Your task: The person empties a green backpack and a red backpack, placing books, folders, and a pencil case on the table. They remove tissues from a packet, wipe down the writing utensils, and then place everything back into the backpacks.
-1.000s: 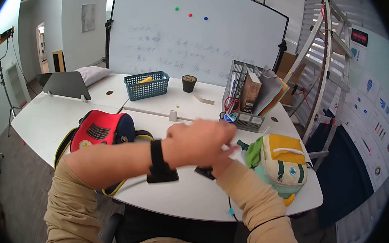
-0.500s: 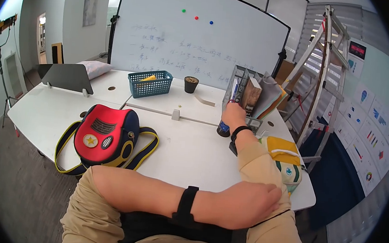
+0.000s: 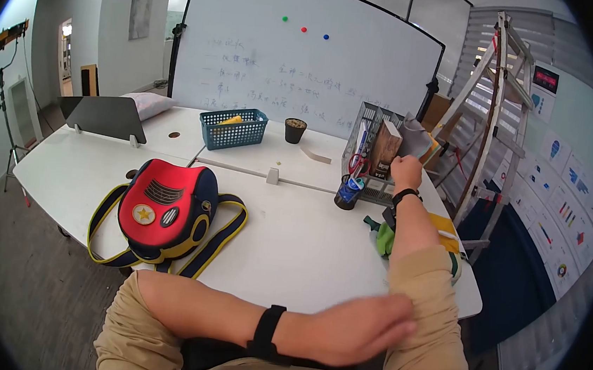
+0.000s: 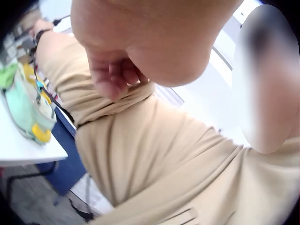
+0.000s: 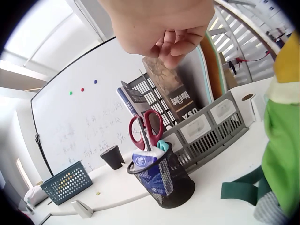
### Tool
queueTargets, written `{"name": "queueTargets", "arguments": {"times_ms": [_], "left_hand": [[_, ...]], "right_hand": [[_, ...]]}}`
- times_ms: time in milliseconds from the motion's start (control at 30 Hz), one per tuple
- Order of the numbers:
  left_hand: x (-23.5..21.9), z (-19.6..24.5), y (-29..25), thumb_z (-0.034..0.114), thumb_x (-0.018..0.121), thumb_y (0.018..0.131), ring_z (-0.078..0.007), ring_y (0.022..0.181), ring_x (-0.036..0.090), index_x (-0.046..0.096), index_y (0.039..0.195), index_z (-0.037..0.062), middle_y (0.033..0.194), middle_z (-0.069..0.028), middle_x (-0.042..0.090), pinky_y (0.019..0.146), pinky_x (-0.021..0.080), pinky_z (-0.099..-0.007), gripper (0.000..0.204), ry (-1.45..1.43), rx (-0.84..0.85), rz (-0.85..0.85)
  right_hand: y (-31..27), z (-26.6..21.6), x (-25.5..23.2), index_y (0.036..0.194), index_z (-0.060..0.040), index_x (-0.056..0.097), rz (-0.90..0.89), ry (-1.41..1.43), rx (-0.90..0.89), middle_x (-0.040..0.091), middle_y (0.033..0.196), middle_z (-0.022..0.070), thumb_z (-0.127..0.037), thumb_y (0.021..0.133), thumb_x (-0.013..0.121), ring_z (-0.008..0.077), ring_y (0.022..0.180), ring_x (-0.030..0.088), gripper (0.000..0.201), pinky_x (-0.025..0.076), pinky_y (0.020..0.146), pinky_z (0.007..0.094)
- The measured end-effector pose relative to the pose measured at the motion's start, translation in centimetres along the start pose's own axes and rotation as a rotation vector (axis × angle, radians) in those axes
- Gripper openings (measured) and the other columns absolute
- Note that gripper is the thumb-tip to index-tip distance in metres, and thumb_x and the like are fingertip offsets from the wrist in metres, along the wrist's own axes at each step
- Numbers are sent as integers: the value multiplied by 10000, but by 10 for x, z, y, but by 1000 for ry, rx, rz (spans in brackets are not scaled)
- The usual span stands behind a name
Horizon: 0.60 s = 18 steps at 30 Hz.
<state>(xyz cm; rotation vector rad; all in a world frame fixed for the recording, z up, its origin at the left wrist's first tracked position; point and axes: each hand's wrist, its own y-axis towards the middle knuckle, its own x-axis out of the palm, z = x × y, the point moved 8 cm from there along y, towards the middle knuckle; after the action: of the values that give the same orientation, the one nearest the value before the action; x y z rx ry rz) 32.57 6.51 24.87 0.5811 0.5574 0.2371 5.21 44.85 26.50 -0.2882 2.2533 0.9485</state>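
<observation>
My left hand (image 3: 354, 327) is held low in front of me, fingers loosely curled, overlapping the tan right sleeve (image 3: 425, 288). In the left wrist view its fingertips (image 4: 112, 89) are right at the rolled cuff of that sleeve. My right hand (image 3: 407, 173) reaches forward over the table, level with the grey file rack (image 3: 377, 191). Seen from the right wrist, its fingers (image 5: 176, 46) are loosely bent with nothing between them, and overlap the brown book (image 5: 166, 84). Below it stands a black mesh pen cup (image 5: 180, 187) with red-handled scissors (image 5: 154, 124) and a blue packet.
A red and navy backpack (image 3: 161, 205) lies on the left of the white table (image 3: 298, 248). On the right is a green, cream and yellow backpack (image 4: 30, 105). Farther back are a teal basket (image 3: 232, 137) and a dark pot (image 3: 294, 134); a ladder (image 3: 486, 117) stands beyond the right edge.
My hands were together over the table, then parted. The right hand has gone from over the pen cup to farther right by the folders. The left hand has dropped lower by the right sleeve.
</observation>
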Motion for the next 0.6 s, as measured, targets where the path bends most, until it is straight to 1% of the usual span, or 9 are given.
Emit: {"name": "queueTargets", "arguments": {"times_ms": [33, 133, 167, 267, 367, 467, 533, 600], "left_hand": [[-3, -8, 0, 251, 567, 1200, -409, 986, 628, 523, 1169, 11, 1064, -224, 591, 879, 530, -488, 246, 13, -11, 61], [-4, -26, 1, 244, 637, 1166, -445, 1026, 632, 520, 1197, -4, 1140, -242, 617, 909, 543, -498, 276, 51, -46, 250], [1, -30, 2, 199, 653, 1155, -442, 1033, 634, 527, 1224, -1, 1159, -239, 611, 909, 542, -487, 246, 24, -59, 221], [10, -32, 2, 158, 628, 1161, -430, 1029, 636, 543, 1195, 3, 1127, -227, 607, 903, 536, -483, 181, -18, -51, 119], [23, -32, -3, 160, 604, 1188, -377, 980, 589, 560, 1167, 5, 1081, -167, 576, 891, 515, -443, 162, -137, -30, -68], [36, -21, -12, 155, 591, 1195, -353, 928, 555, 553, 1119, 4, 1033, -149, 553, 871, 496, -424, 173, -393, 41, -244], [39, -16, -15, 156, 586, 1198, -341, 908, 525, 542, 1100, 4, 1018, -147, 535, 864, 481, -423, 186, -418, -20, -301], [44, -11, -18, 157, 582, 1202, -329, 888, 496, 530, 1082, 4, 1003, -146, 518, 857, 466, -423, 200, -448, -90, -356]], "right_hand": [[0, 1, -6, 1047, -15, 860, 62, 37, 18, 844, 1071, 214, -332, 1047, 730, 447, 1035, 808, 343, 656, 905, 558], [1, 6, -13, 1005, -12, 855, 103, 111, 56, 837, 1016, 222, -338, 1038, 736, 448, 1002, 807, 349, 649, 885, 558], [1, 5, -15, 990, -11, 851, 128, 128, 46, 835, 1000, 221, -339, 1034, 738, 448, 993, 806, 350, 646, 879, 556], [0, 4, -18, 955, -12, 842, 187, 172, 23, 830, 966, 216, -342, 1021, 744, 446, 969, 803, 351, 638, 863, 552], [4, 12, -18, 950, -22, 834, 216, 207, 32, 832, 959, 203, -346, 1012, 752, 440, 955, 802, 341, 634, 852, 547], [5, 21, -9, 956, -28, 827, 249, 273, 37, 835, 952, 188, -347, 1010, 762, 432, 944, 803, 330, 630, 845, 539], [4, 21, 0, 965, -29, 823, 301, 355, 20, 837, 947, 181, -347, 1010, 768, 425, 939, 806, 326, 630, 844, 533], [-5, 13, 9, 995, -12, 821, 341, 469, -15, 838, 925, 174, -326, 1030, 762, 374, 907, 819, 322, 634, 824, 488]]}}
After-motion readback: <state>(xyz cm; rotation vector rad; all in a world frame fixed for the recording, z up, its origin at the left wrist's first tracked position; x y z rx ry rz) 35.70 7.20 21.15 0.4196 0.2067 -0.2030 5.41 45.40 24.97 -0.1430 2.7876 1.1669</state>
